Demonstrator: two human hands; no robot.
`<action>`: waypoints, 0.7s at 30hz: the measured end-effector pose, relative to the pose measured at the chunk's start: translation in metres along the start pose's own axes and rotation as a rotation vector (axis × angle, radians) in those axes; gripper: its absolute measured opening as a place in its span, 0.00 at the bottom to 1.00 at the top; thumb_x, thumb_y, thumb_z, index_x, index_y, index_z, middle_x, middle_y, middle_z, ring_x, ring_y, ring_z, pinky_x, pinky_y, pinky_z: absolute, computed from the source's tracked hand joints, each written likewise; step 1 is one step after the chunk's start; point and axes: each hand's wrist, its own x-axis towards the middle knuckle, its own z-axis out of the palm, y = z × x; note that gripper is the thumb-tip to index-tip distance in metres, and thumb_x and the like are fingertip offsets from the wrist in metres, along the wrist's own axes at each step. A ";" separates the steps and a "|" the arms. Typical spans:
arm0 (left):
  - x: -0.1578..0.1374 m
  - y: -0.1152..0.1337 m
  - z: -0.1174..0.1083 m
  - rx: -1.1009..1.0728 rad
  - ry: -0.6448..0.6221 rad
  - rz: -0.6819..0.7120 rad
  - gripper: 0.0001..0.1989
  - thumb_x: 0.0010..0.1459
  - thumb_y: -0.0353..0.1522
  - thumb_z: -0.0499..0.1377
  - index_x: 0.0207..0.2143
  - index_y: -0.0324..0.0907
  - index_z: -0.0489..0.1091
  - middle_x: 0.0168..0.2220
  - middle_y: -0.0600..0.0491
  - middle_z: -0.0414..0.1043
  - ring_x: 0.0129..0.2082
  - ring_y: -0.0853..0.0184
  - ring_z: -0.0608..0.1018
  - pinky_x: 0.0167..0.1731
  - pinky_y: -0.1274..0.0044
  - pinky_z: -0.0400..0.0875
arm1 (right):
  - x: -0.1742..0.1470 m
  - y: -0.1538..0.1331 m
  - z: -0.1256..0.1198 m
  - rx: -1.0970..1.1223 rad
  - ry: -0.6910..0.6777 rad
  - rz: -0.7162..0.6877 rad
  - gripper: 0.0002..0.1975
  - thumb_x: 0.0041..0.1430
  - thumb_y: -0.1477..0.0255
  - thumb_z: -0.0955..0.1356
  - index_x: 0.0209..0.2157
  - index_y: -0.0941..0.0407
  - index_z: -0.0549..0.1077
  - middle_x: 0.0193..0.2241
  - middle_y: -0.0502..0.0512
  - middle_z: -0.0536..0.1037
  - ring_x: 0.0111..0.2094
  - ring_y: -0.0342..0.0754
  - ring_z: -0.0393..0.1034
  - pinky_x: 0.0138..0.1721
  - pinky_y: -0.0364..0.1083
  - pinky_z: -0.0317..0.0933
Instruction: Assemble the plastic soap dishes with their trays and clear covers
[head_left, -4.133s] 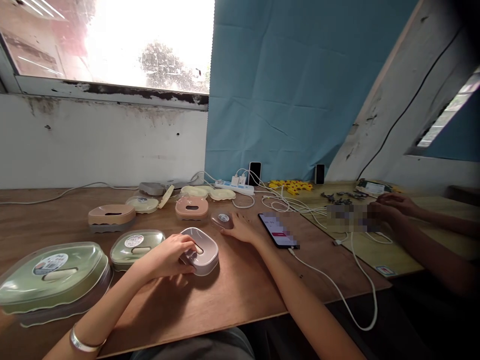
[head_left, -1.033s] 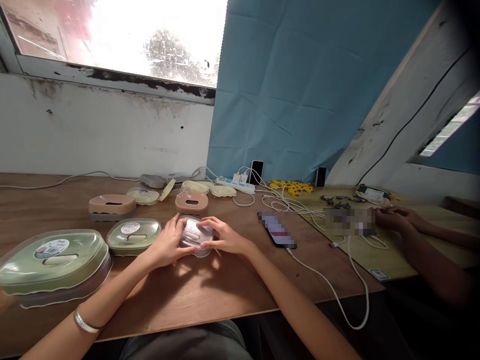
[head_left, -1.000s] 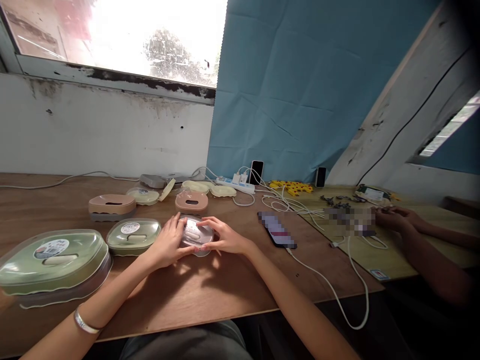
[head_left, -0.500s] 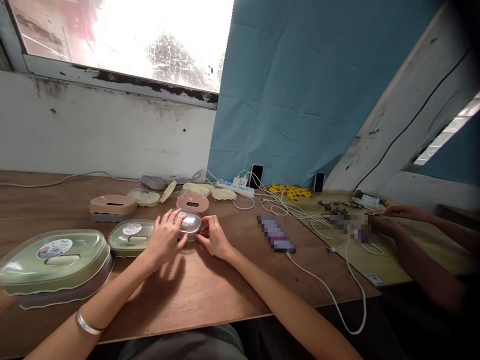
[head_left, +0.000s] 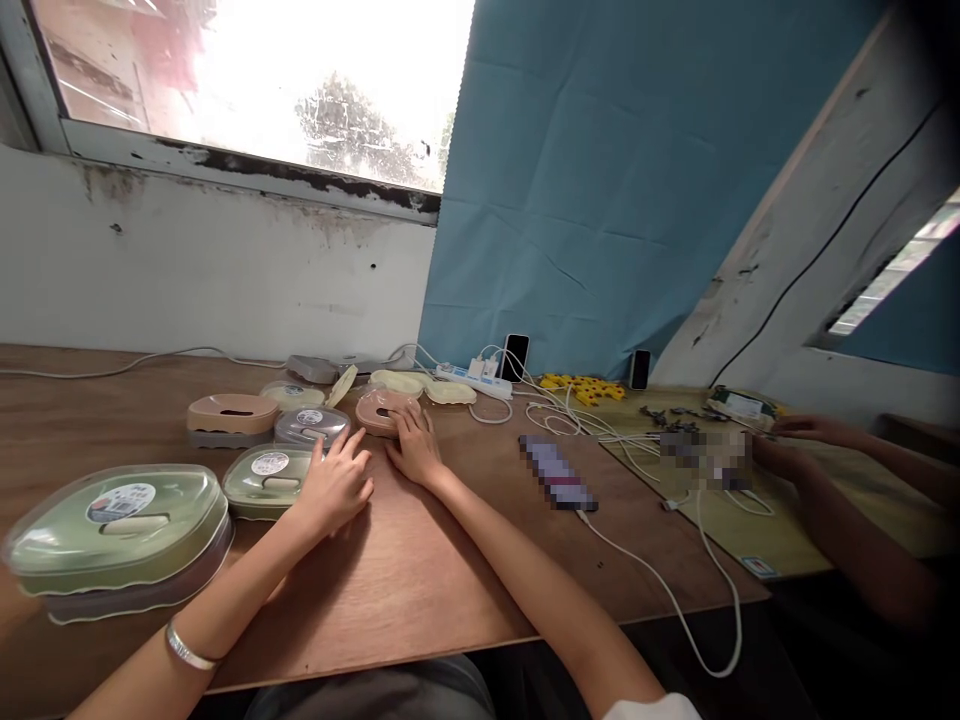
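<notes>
Left hand [head_left: 335, 485] open, fingertips touching the grey box [head_left: 310, 426]; right hand's [head_left: 413, 449] grip, spread, rests on the pink box [head_left: 382, 410].

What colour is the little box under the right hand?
Pink, seen in the head view: the box under the right hand.

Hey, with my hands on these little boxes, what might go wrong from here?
1. Your right hand rests on the pink box, with the grey covered box close by; a sideways nudge may knock them together.
2. The white cable droops over the table's edge; snagging it might drag the phone off.
</notes>
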 end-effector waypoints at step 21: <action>0.000 0.004 0.000 -0.218 0.119 0.033 0.32 0.55 0.34 0.53 0.61 0.37 0.48 0.54 0.38 0.65 0.54 0.52 0.68 0.52 0.60 0.62 | -0.051 0.010 -0.056 0.363 0.131 0.056 0.10 0.56 0.70 0.67 0.41 0.55 0.71 0.39 0.55 0.74 0.44 0.53 0.65 0.46 0.52 0.59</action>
